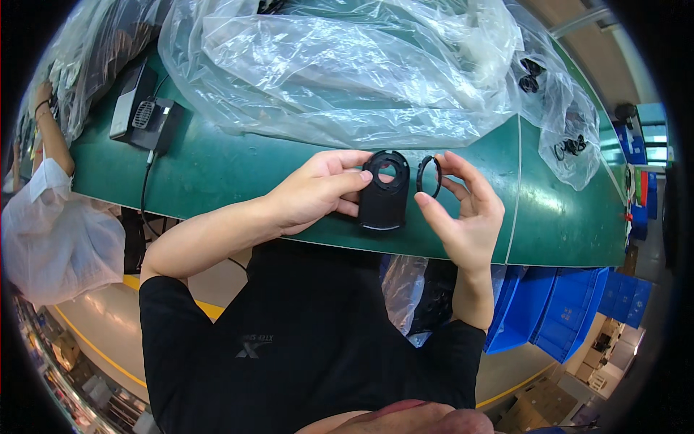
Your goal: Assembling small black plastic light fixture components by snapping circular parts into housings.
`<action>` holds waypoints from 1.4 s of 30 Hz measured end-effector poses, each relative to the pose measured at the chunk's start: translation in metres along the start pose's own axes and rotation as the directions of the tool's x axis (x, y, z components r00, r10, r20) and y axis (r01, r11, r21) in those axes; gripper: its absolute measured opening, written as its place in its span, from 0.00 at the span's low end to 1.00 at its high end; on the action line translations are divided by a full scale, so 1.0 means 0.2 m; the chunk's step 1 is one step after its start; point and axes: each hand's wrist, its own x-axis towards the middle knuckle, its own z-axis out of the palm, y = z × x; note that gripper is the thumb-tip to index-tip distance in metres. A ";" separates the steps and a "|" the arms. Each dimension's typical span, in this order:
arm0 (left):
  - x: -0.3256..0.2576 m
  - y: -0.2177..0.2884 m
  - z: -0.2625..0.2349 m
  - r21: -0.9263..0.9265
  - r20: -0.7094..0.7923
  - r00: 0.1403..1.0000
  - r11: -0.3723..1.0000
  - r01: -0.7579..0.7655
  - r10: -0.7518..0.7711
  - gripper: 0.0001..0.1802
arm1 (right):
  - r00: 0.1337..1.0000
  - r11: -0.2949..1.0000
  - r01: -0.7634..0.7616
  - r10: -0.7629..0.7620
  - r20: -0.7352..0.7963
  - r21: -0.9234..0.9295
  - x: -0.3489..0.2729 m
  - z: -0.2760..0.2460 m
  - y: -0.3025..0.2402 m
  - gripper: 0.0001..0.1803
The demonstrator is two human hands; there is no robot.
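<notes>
Between the thumb and fingers of my left hand (325, 186) is a black plastic housing (383, 206), held by its left edge. Its rounded upper end has a round hole, through which a bit of finger shows. To its right, my right hand (466, 210) pinches a thin black ring (429, 178) by its right side between thumb and fingertips. The ring is tilted nearly edge-on and stands apart from the housing. Both parts are above the green tabletop (289, 160), near its front edge.
Large clear plastic bags (347, 79) spread along the far side. A smaller bag (571, 148) with black parts lies at the right. A black device (148, 119) with a cable stands at the left. Blue bins (567, 311) sit below the right edge. Another person's sleeve (54, 224) is at far left.
</notes>
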 end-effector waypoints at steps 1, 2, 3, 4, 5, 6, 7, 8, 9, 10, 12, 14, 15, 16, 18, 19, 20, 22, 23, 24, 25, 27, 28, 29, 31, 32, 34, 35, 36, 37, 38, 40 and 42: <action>0.00 0.00 0.00 -0.003 -0.008 1.000 1.000 -0.002 0.002 0.19 | 1.000 1.000 -0.001 0.001 0.008 0.005 0.00 0.03 -0.02 0.28; 0.00 0.00 -0.01 0.007 0.008 1.000 1.000 -0.015 0.015 0.19 | 0.996 0.992 0.083 -0.079 0.046 -0.098 0.00 0.04 -0.04 0.27; 0.00 0.00 -0.01 0.017 0.026 0.999 0.999 -0.028 0.027 0.19 | 0.984 0.966 0.170 -0.154 0.090 -0.197 0.01 0.06 -0.05 0.26; 0.00 0.00 -0.01 0.012 0.019 0.999 0.999 -0.032 0.031 0.19 | 0.971 0.934 0.235 -0.211 0.115 -0.268 0.01 0.09 -0.07 0.26; -0.01 0.00 0.00 0.018 0.020 0.999 0.999 -0.037 0.036 0.19 | 0.970 0.934 0.238 -0.212 0.121 -0.266 0.02 0.10 -0.08 0.26; -0.01 0.00 0.00 0.024 0.022 0.999 0.999 -0.042 0.041 0.19 | 0.958 0.907 0.282 -0.249 0.143 -0.312 0.02 0.11 -0.08 0.26; -0.01 0.01 -0.01 0.020 0.019 0.999 0.999 -0.045 0.045 0.19 | 0.945 0.876 0.325 -0.283 0.167 -0.356 0.02 0.12 -0.09 0.26; -0.01 0.01 -0.02 0.043 0.030 0.999 0.999 -0.024 0.023 0.20 | 0.946 0.879 0.322 -0.279 0.168 -0.352 0.02 0.13 -0.08 0.26; -0.01 0.01 -0.02 0.066 0.041 0.999 0.998 -0.003 0.000 0.22 | 0.945 0.878 0.322 -0.278 0.171 -0.354 0.02 0.14 -0.08 0.26; -0.01 0.01 -0.02 0.063 0.043 0.999 0.998 -0.003 0.001 0.22 | 0.945 0.874 0.325 -0.283 0.165 -0.361 0.02 0.14 -0.08 0.26; -0.02 0.01 -0.01 0.045 0.032 0.999 0.999 0.009 -0.010 0.22 | 0.944 0.871 0.328 -0.288 0.162 -0.365 0.02 0.16 -0.07 0.26; -0.02 0.01 -0.02 0.052 0.037 0.999 0.999 0.011 -0.013 0.22 | 0.936 0.848 0.351 -0.313 0.159 -0.398 0.01 0.16 -0.07 0.26; -0.02 0.01 -0.02 0.061 0.043 0.999 0.998 0.012 -0.015 0.22 | 0.937 0.848 0.350 -0.311 0.160 -0.398 0.01 0.16 -0.07 0.26; -0.02 0.01 -0.02 0.060 0.042 0.999 0.998 0.013 -0.016 0.22 | 0.937 0.837 0.350 -0.305 0.173 -0.422 0.00 0.16 -0.08 0.26; -0.02 0.00 -0.01 0.053 0.041 0.999 0.999 0.010 -0.012 0.21 | 0.937 0.825 0.350 -0.297 0.186 -0.445 0.00 0.17 -0.10 0.26; -0.02 0.00 -0.01 0.052 0.040 0.999 0.999 0.011 -0.013 0.21 | 0.929 0.817 0.367 -0.305 0.208 -0.445 0.01 0.17 -0.11 0.25; -0.02 0.01 0.01 0.068 0.001 1.000 0.998 0.009 -0.009 0.19 | 0.922 0.808 0.385 -0.314 0.227 -0.446 0.01 0.17 -0.11 0.24; -0.02 0.01 0.01 0.085 -0.040 0.999 0.996 0.008 -0.005 0.18 | 0.917 0.803 0.397 -0.326 0.230 -0.445 0.01 0.18 -0.09 0.24; -0.01 0.00 -0.01 0.123 -0.050 0.999 0.992 0.000 0.006 0.17 | 0.911 0.797 0.410 -0.339 0.234 -0.443 0.01 0.18 -0.08 0.24; -0.01 -0.01 -0.01 0.160 -0.059 0.998 0.987 -0.007 0.017 0.16 | 0.911 0.797 0.412 -0.339 0.236 -0.441 0.02 0.18 -0.09 0.24; -0.01 -0.01 -0.01 0.159 -0.061 0.998 0.987 -0.009 0.019 0.16 | 0.915 0.812 0.401 -0.326 0.239 -0.424 0.02 0.18 -0.09 0.23; -0.02 -0.01 0.00 0.165 -0.100 0.995 0.986 -0.007 0.024 0.16 | 0.920 0.826 0.386 -0.310 0.240 -0.411 0.04 0.16 -0.09 0.23; -0.02 -0.01 0.00 0.221 -0.061 0.997 0.974 -0.038 0.053 0.16 | 0.949 0.903 0.287 -0.224 0.221 -0.320 0.06 0.15 -0.08 0.22; -0.03 -0.01 0.00 0.279 -0.022 0.997 0.958 -0.068 0.077 0.16 | 0.969 0.959 0.178 -0.133 0.208 -0.220 0.07 0.14 -0.07 0.21; -0.03 -0.01 0.01 0.385 -0.022 0.997 0.921 -0.065 0.080 0.16 | 0.974 0.990 0.055 -0.024 0.227 -0.129 0.09 0.13 -0.03 0.16; -0.04 -0.01 0.01 0.429 -0.017 0.996 0.900 -0.072 0.088 0.16 | 0.953 0.996 -0.076 0.086 0.290 -0.046 0.09 0.13 -0.02 0.13; -0.04 -0.01 0.00 0.471 -0.011 0.996 0.879 -0.076 0.092 0.16 | 0.920 0.973 -0.224 0.191 0.342 0.059 0.09 0.13 -0.02 0.07; -0.04 -0.02 -0.02 0.547 0.024 0.992 0.829 -0.116 0.123 0.16 | 0.920 0.973 -0.225 0.192 0.342 0.058 0.09 0.13 -0.02 0.07; -0.03 -0.03 -0.03 0.617 0.062 0.987 0.771 -0.156 0.150 0.17 | 0.914 0.965 -0.252 0.213 0.346 0.070 0.09 0.12 -0.02 0.07; -0.04 -0.03 -0.02 0.616 0.062 0.987 0.772 -0.156 0.150 0.17 | 0.907 0.957 -0.279 0.234 0.350 0.083 0.09 0.12 -0.01 0.07; -0.04 -0.02 0.00 0.564 0.022 0.987 0.814 -0.143 0.158 0.16 | 0.908 0.957 -0.278 0.234 0.347 0.082 0.09 0.12 -0.01 0.07; -0.04 -0.02 0.00 0.509 -0.018 0.986 0.851 -0.132 0.164 0.14 | 0.895 0.909 -0.365 0.282 0.346 0.201 0.08 0.12 0.00 0.07; -0.04 -0.03 -0.02 0.537 -0.020 0.977 0.826 -0.168 0.212 0.13 | 0.882 0.903 -0.385 0.298 0.364 0.193 0.09 0.12 0.00 0.07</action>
